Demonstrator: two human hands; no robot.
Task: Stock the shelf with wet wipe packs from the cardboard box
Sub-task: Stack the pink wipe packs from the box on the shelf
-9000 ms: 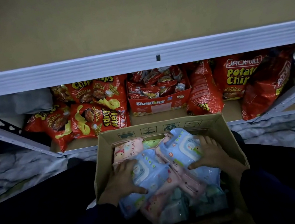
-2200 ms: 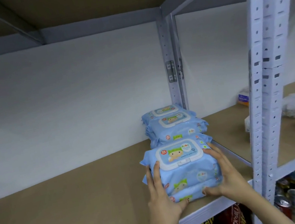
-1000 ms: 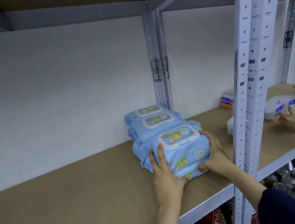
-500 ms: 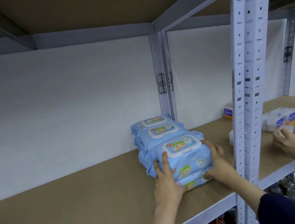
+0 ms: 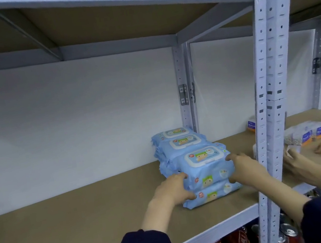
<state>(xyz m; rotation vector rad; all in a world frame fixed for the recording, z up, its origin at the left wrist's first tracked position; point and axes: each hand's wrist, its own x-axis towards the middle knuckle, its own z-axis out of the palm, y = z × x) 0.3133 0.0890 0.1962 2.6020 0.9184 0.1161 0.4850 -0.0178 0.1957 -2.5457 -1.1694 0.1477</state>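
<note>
Your left hand [image 5: 173, 190] and right hand [image 5: 246, 168] are clamping curled fingers on the near light-blue plastic wipe packs [image 5: 210, 176].

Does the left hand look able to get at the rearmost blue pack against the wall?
Probably yes. The left hand grips the front stack on its left, and the shelf board beside the row lies bare, so it might reach straight back to the rearmost pack after letting go.

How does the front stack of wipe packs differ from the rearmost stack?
The front stack is gripped by the left hand and right hand; the rearmost stack is untouched. The front stack lies nearer the shelf edge; the rearmost stack sits by the back wall. Both are blue, white-lidded.
</note>
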